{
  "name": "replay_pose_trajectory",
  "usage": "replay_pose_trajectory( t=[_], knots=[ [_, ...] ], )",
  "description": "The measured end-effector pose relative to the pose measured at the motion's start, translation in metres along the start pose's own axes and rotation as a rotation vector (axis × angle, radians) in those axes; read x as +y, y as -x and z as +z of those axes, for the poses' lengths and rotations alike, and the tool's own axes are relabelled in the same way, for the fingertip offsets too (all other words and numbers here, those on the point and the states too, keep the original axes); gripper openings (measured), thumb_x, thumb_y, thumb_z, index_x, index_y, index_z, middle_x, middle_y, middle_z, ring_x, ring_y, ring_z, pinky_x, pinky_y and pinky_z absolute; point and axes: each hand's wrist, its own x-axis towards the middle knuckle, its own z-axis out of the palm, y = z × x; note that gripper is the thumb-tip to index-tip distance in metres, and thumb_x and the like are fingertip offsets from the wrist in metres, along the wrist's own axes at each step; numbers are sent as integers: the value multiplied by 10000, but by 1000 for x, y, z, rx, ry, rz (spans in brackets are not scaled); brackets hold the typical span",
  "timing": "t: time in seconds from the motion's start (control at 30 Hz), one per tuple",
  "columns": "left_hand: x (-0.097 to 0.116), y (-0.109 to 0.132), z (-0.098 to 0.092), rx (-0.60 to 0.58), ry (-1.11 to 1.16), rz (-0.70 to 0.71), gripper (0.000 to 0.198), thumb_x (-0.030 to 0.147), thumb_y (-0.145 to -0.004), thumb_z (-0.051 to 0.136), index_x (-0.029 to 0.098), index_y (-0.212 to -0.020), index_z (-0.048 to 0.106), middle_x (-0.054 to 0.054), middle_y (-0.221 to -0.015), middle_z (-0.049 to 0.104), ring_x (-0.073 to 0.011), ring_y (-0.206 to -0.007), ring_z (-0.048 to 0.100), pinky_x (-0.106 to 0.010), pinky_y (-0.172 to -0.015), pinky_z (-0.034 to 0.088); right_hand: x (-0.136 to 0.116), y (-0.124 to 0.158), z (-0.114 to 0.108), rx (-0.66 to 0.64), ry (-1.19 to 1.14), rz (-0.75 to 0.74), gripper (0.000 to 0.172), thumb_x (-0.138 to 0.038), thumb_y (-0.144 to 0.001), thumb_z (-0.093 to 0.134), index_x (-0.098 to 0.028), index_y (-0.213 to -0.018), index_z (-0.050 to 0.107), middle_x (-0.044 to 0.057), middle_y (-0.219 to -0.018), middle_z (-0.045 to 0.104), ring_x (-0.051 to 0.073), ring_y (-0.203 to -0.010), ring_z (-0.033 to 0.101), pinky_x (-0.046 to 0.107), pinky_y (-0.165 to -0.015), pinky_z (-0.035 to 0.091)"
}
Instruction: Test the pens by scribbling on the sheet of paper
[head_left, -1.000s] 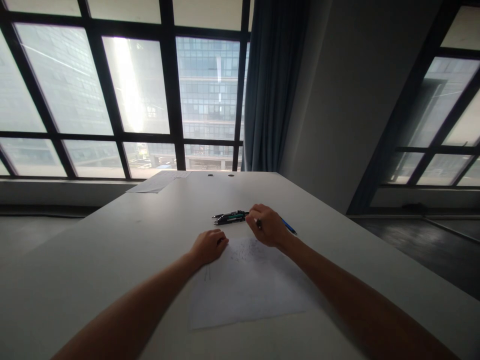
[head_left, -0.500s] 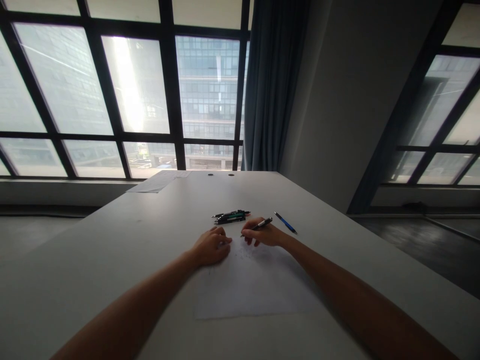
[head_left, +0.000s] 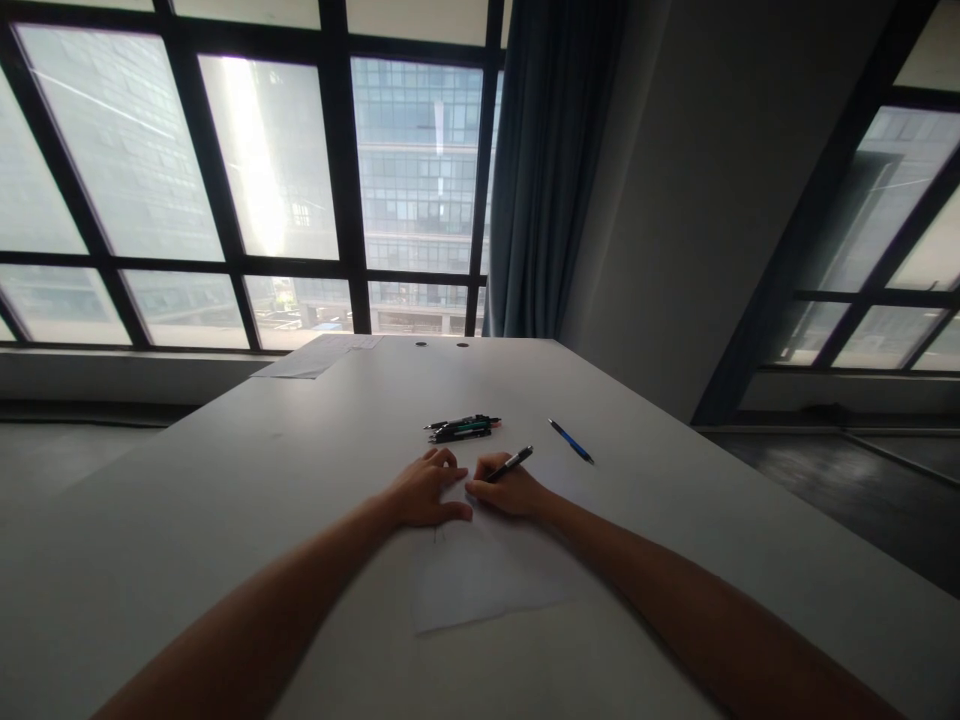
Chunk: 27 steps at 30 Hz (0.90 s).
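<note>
A white sheet of paper (head_left: 487, 580) lies on the table in front of me, turned at a slight angle. My left hand (head_left: 431, 490) rests on its upper left part, thumb and fingers apart. In my right hand (head_left: 506, 488) is a dark pen (head_left: 511, 463), gripped between thumb and fingers with its top tilted up to the right. The pen's tip is hidden behind the fingers, close to the paper. Some faint marks show on the sheet beside the left thumb.
Beyond my hands lies a small pile of several pens (head_left: 461, 429). A blue pen (head_left: 571, 441) lies alone at the right. Other papers (head_left: 307, 360) rest at the far left of the white table (head_left: 225, 520). Windows and a dark curtain (head_left: 536, 200) stand behind.
The paper has turned and its near edge now slants. My left thumb has spread away from the fingers. My right hand, with the pen, has moved slightly left, closer to the left hand.
</note>
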Motion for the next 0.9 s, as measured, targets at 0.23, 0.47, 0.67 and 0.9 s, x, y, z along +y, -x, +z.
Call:
replay_pose_trajectory(
  t=[0.23, 0.47, 0.67, 0.9],
  knots=[
    [-4, -1, 4, 4, 3, -10, 687, 701, -712, 597, 246, -1226, 616, -95, -1111, 546, -272, -1031, 510, -397, -905, 452, 1, -2, 2, 68, 102, -15, 130, -178, -708, 637, -152, -600, 568, -34, -572, 558, 95, -571, 487, 208, -542, 359],
    [-4, -1, 4, 3, 25, -20, 702, 700, -708, 603, 244, -1241, 610, -100, -1118, 545, -269, -1032, 508, -397, -912, 448, -2, -2, -3, -33, 70, 29, 115, -172, -706, 633, -152, -613, 569, -34, -570, 565, 97, -570, 494, 205, -531, 364],
    [-6, -1, 5, 15, 30, -6, 705, 700, -705, 606, 247, -1245, 606, -99, -1116, 545, -267, -1032, 505, -396, -918, 442, -7, 0, -3, -25, 119, 9, 138, -149, -698, 629, -152, -593, 540, -37, -573, 543, 93, -572, 482, 199, -523, 358],
    [-6, -1, 2, 10, 85, -46, 701, 668, -664, 671, 222, -1203, 623, -104, -1110, 560, -267, -1040, 520, -396, -916, 446, 3, -4, -10, 89, 136, -53, 141, -276, -839, 573, -156, -877, 637, 13, -684, 667, 131, -577, 593, 228, -573, 437]
  ],
)
